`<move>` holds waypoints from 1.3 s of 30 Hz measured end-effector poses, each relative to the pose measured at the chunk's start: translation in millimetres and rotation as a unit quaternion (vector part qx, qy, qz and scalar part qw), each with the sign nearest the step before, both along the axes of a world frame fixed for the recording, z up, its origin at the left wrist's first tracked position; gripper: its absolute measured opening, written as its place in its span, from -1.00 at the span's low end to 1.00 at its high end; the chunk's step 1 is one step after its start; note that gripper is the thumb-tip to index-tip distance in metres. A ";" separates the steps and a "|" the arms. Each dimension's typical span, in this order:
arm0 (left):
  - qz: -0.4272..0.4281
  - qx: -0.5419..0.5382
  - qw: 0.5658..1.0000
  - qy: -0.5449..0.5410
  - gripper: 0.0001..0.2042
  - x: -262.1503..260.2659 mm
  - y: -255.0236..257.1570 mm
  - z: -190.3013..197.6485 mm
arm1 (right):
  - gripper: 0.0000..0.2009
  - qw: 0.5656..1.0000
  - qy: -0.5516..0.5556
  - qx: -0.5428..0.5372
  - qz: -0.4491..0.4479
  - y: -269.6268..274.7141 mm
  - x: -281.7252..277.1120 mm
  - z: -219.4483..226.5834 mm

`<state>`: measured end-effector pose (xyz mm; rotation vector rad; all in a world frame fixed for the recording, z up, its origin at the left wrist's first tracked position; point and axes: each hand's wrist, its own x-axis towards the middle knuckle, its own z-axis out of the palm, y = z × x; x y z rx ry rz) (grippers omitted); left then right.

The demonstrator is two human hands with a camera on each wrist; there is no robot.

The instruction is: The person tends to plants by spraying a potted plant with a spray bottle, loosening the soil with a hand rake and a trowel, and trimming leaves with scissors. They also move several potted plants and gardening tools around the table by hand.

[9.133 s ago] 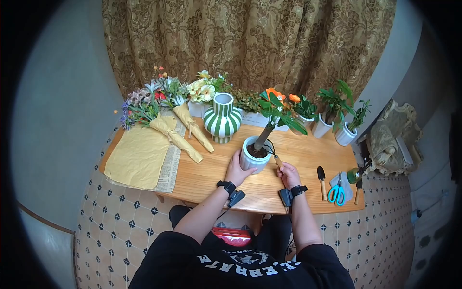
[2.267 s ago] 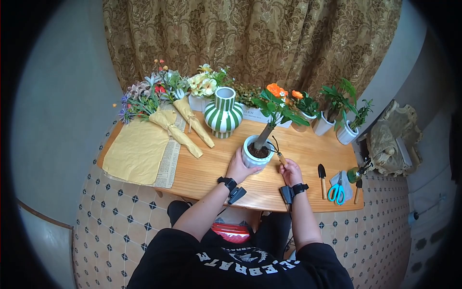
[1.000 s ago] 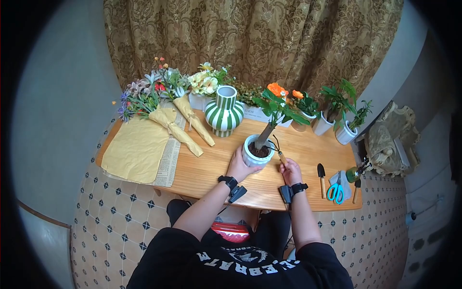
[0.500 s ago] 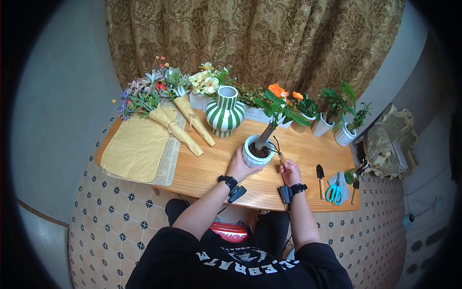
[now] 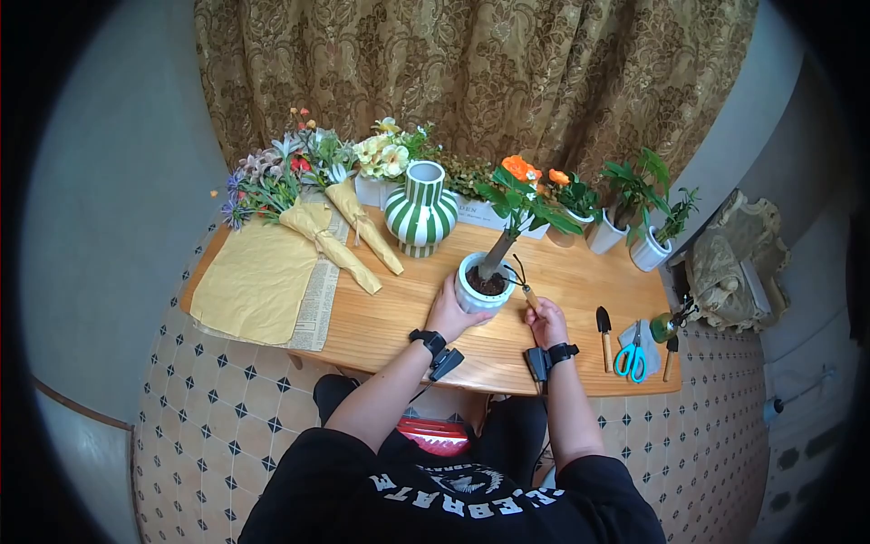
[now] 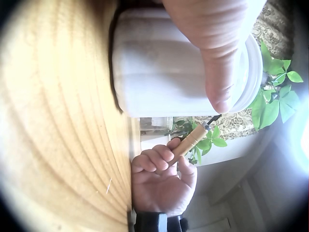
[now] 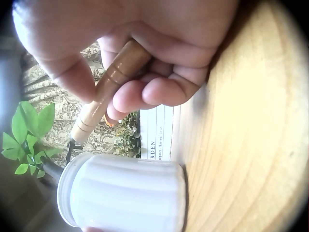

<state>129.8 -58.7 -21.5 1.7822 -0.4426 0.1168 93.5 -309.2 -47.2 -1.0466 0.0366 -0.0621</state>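
A white ribbed pot [image 5: 483, 302] holding dark soil and a thick-stemmed green plant [image 5: 497, 257] stands on the table. My left hand [image 5: 450, 315] grips its left side, the thumb lying across the front in the left wrist view. My right hand [image 5: 546, 325] holds a small rake by its wooden handle [image 7: 104, 96], right of the pot. The rake's dark prongs [image 5: 517, 272] are at the pot's right rim; their tips are hard to make out against the soil.
Behind the pot stand a green-striped vase [image 5: 421, 218] and several potted plants. Wrapped bouquets [image 5: 331, 249] lie on brown paper [image 5: 254, 288] at the left. At the right lie a small trowel [image 5: 605, 340], blue-handled scissors [image 5: 632, 361] and a green bottle [image 5: 664, 327].
Compared with the oldest frame, the rake and my right hand stand slightly higher and the prongs sit nearer the pot's rim. Over the last second hardly anything differs apart from slight view shift.
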 end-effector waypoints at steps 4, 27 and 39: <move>-0.001 0.001 1.000 0.001 -0.01 0.5 0.2 -0.4 | -0.79 1.000 0.000 0.002 -0.003 0.3 -0.2 0.0; 0.003 -0.005 1.000 -0.002 0.01 1.6 0.1 -2.7 | -0.79 1.000 0.008 0.013 -0.008 0.0 1.0 0.0; -0.004 -0.001 1.000 -0.001 0.00 -0.1 0.8 1.5 | -0.76 1.000 0.012 -0.002 -0.018 3.2 0.9 1.1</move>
